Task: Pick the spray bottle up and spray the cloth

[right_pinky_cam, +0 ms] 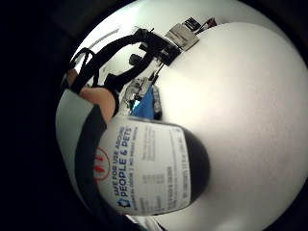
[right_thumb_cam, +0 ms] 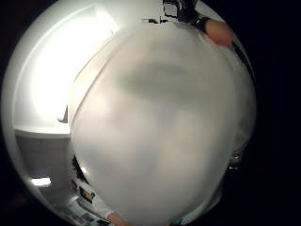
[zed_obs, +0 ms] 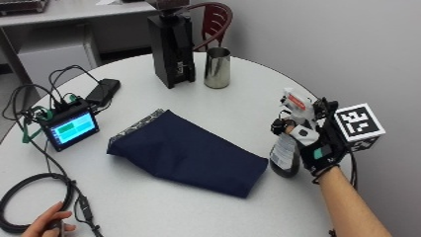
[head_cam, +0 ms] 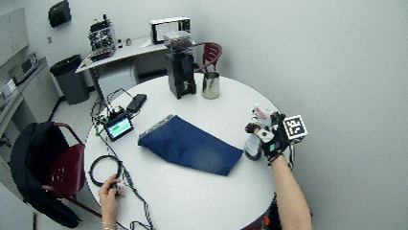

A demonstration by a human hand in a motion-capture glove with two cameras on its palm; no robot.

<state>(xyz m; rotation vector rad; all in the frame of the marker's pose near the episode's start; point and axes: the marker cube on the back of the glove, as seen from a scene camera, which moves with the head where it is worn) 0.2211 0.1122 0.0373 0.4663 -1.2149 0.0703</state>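
Observation:
A dark blue folded cloth (zed_obs: 188, 154) lies in the middle of the round white table (zed_obs: 263, 94). To its right, near the table's edge, my gloved right hand (zed_obs: 315, 143) grips the spray bottle (zed_obs: 287, 148), fingers curled round its neck below the white and red spray head (zed_obs: 293, 104). The nozzle faces left towards the cloth. The bottle's dark base (zed_obs: 284, 169) is at the tabletop; I cannot tell whether it touches. The bottle's label (right_pinky_cam: 147, 166) fills the little finger side palm view. The bottle's pale body (right_thumb_cam: 155, 127) covers the thumb side view. The cloth (head_cam: 191, 146) shows in the wide view too.
A steel cup (zed_obs: 218, 67) and a tall black device (zed_obs: 172, 48) stand at the table's far side. A small screen (zed_obs: 70, 129) with cables, a black phone-like block (zed_obs: 103, 91) and a coiled cable (zed_obs: 29, 205) sit at the left. A bare hand (zed_obs: 45, 223) rests at the front left.

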